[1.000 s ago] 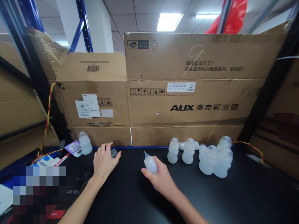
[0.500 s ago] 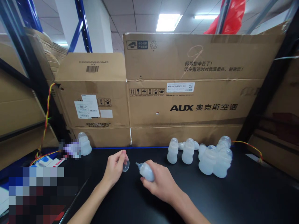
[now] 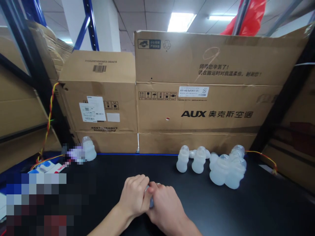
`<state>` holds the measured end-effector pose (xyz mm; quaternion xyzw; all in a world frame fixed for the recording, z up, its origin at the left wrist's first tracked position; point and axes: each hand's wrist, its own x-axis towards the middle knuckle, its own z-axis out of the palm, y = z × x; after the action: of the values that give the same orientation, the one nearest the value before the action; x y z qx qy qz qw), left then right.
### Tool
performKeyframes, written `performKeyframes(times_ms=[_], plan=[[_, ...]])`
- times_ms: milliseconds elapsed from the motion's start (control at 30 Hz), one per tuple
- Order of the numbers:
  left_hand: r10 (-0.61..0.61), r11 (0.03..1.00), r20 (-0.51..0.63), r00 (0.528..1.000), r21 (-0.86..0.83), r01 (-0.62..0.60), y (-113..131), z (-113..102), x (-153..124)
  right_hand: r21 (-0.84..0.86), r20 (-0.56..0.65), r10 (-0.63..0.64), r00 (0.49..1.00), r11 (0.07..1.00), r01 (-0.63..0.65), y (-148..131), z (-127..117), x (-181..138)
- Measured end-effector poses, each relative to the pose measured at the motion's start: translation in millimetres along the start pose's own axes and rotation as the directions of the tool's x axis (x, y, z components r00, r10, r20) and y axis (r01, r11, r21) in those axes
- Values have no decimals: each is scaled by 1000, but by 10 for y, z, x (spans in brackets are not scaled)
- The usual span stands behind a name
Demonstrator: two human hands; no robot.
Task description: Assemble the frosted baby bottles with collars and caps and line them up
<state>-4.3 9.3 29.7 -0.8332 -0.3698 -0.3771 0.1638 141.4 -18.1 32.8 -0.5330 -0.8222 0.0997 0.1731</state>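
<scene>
Black tabletop (image 3: 209,209): the setting for two bare hands at work near the front, with a thin blue edge (image 3: 157,154) along its far side.
Right hand (image 3: 167,205): clasped round a translucent bottle (image 3: 151,202), back of the hand facing up, fingers mostly out of sight.
Left hand (image 3: 134,195): fingers curled tight and thumb bent in against the same bottle, touching the right hand; what lies inside the curl is hidden.
Bottle in hand: between the two hands, above the tabletop's middle, showing only as a pale sliver; its tilt cannot be told.
Bottles at right: a pair stands side by side, one on the left (image 3: 182,160) and one on the right (image 3: 199,160), with a white piece (image 3: 192,153) partly visible behind them; farther right, a tight cluster of frosted bottles (image 3: 219,172) crowds together.
Bottle at left: a lone bottle (image 3: 90,150) stands by the cardboard, well apart from the others.
Cardboard backdrop: a wide panel (image 3: 221,126) lettered "AUX" rises beside a lower panel (image 3: 118,91) bearing white labels (image 3: 94,109).
Overhead: a red bag (image 3: 251,19) hangs at upper right, near a lit ceiling panel (image 3: 182,22).
</scene>
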Motion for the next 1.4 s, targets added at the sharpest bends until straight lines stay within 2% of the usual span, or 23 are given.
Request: performKeyframes(times_ms=[67, 133, 200, 267, 333, 400, 467, 567, 633, 667, 733, 767, 800, 833, 900, 933, 1033, 1100, 1167, 1267, 1400], plan=[[69, 996, -61, 996, -48, -72, 14, -38, 7, 118, 38, 39, 999, 992, -43, 3, -48, -25], [134, 981, -127, 983, -122, -150, 27, -90, 10, 325, 113, 70, 991, 940, -103, 32, -95, -27], [184, 956, -198, 963, -193, -223, 38, -135, 2, 597, 245, 38, 969, 781, -181, 83, -102, 0], [214, 931, -282, 935, -233, -283, 48, -159, -17, 810, 372, -104, 922, 522, -268, 150, -40, 47], [240, 912, -357, 903, -234, -335, 67, -163, -46, 881, 449, -290, 845, 298, -366, 225, 83, 92], [281, 900, -409, 868, -203, -386, 96, -165, -75, 875, 482, -436, 760, 197, -442, 297, 220, 116], [315, 900, -438, 842, -145, -411, 125, -176, -100, 866, 487, -495, 720, 167, -472, 352, 319, 112], [381, 893, -423, 822, -64, -446, 98, -195, -118, 878, 468, -488, 737, 159, -452, 375, 364, 94], [376, 894, -392, 840, -85, -440, 5, -180, -115, 884, 457, -476, 751, 148, -444, 347, 354, 108], [311, 917, -382, 870, -121, -380, -57, -161, -108, 897, 433, -436, 789, 129, -422, 325, 346, 127], [45, 966, -360, 932, -223, -133, -185, -107, -84, 949, 315, -264, 912, 95, -300, 276, 330, 178], [-81, 957, -312, 947, -291, -14, -237, -79, -68, 973, 220, -153, 963, 99, -206, 255, 322, 206], [-158, 927, -227, 961, -370, 65, -272, -54, -50, 987, 114, -54, 992, 119, -107, 241, 313, 231], [-184, 888, -124, 975, -446, 111, -290, -34, -32, 988, 15, 13, 1000, 151, -17, 234, 303, 252], [-161, 811, 54, 985, -561, 163, -273, -7, -3, 963, -111, 40, 993, 251, 98, 252, 281, 275], [-147, 786, 108, 983, -591, 182, -247, 4, 6, 935, -147, 41, 988, 330, 126, 277, 269, 278], [-211, 758, 168, 963, -593, 269, -177, 45, 7, 730, -186, 25, 982, 672, 121, 399, 240, 260], [-281, 758, 166, 945, -566, 325, -181, 85, -7, 564, -168, -12, 986, 819, 107, 502, 225, 229], [-341, 769, 140, 929, -527, 362, -233, 128, -22, 505, -151, -49, 987, 855, 120, 604, 203, 172], [-373, 811, 98, 923, -449, 375, -355, 180, -31, 540, -154, -57, 986, 831, 132, 746, 112, -1], [-440, 815, 67, 896, -389, 429, -528, 229, -41, 485, -114, -63, 991, 867, 111, 934, -140, -418]])
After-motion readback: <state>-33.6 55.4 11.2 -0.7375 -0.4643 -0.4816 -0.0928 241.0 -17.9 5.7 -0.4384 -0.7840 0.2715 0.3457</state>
